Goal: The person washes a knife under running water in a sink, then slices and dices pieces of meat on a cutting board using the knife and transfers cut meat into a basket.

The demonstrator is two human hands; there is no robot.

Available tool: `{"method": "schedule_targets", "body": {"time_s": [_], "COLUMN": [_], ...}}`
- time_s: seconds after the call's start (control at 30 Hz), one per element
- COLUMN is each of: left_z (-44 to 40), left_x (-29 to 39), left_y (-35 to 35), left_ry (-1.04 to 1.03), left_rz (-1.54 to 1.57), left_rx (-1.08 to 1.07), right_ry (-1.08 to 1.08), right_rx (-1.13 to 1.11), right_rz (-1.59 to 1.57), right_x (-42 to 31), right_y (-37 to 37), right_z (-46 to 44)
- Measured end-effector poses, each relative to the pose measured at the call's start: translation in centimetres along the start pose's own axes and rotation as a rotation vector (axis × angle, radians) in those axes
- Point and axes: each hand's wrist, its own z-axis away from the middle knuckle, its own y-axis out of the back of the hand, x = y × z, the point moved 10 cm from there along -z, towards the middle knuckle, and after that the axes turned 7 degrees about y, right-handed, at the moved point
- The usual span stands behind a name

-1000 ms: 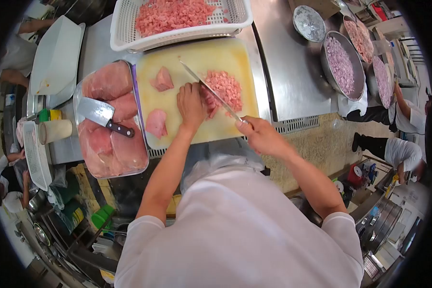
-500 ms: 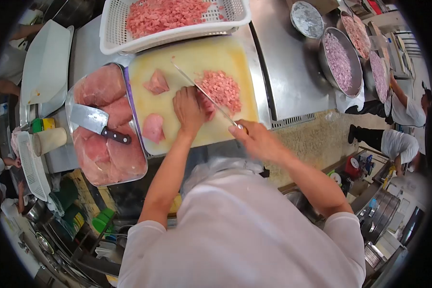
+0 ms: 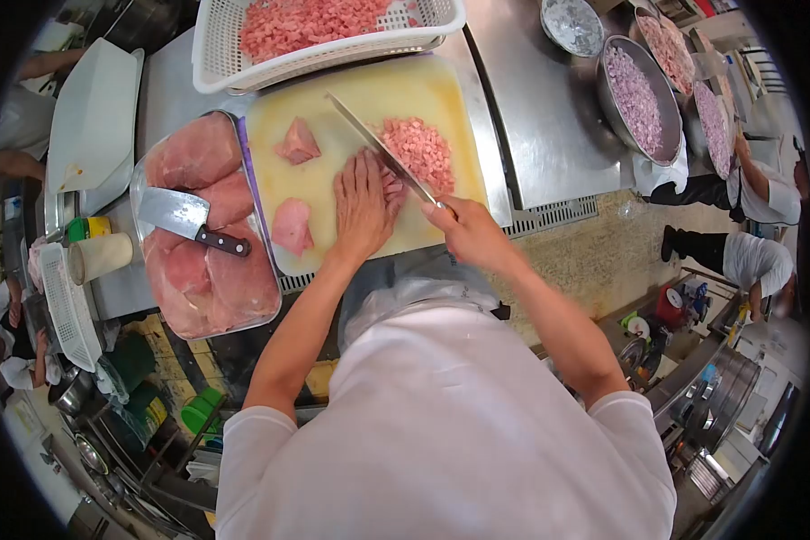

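My right hand [image 3: 470, 234] is closed round the handle of a long knife [image 3: 375, 141], whose blade slants up and left across the pale cutting board [image 3: 378, 83]. Just left of the blade, my left hand [image 3: 364, 202] lies with fingers stretched over a piece of meat [image 3: 392, 184], mostly hidden beneath it. Diced meat [image 3: 420, 151] is heaped right of the blade. Two larger meat chunks, one upper [image 3: 298, 142] and one lower [image 3: 292, 226], rest on the board's left side.
Left of the board, a tray [image 3: 274, 310] holds large meat pieces with a cleaver [image 3: 182, 216] on top. A white basket [image 3: 333, 52] of diced meat stands behind. Bowls of chopped onion [image 3: 637, 99] and other food are at the upper right. Other people [image 3: 758, 265] stand at both sides.
My left hand has gone from curled fingers to lying flatter, with fingers extended over the meat. The knife blade now looks broader and steeper. The camera view has shifted slightly.
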Motion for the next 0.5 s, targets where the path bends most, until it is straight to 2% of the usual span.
{"method": "schedule_targets", "body": {"time_s": [0.13, 0.17, 0.23, 0.33, 0.4, 0.5], "left_z": [0.0, -0.5, -1.2, -3.3, -3.7, -5.1], "left_x": [0.3, 0.1, -0.7, -3.1, -2.6, -2.3], "left_y": [0.1, 1.0, 2.4, 2.2, 1.0, 0.7], "left_ry": [0.020, 0.045, 0.094, 0.156, 0.127, 0.124], "left_rz": [-0.055, 0.035, 0.217, 0.224, 0.134, 0.092], "left_rx": [-0.040, 0.000, 0.072, 0.123, 0.169, 0.192], "right_ry": [0.040, 0.038, -0.011, -0.099, -0.175, 0.010], "right_rx": [0.075, 0.079, 0.075, 0.046, 0.022, 0.046], "right_rz": [0.031, 0.022, 0.002, -0.060, -0.117, -0.119], "right_x": [-0.6, -0.8, -0.6, -0.4, -0.3, 0.5], "right_y": [-0.1, 0.0, 0.1, -0.8, -1.6, -3.5], "right_z": [3.8, 4.8, 6.3, 7.8, 7.6, 2.8]}}
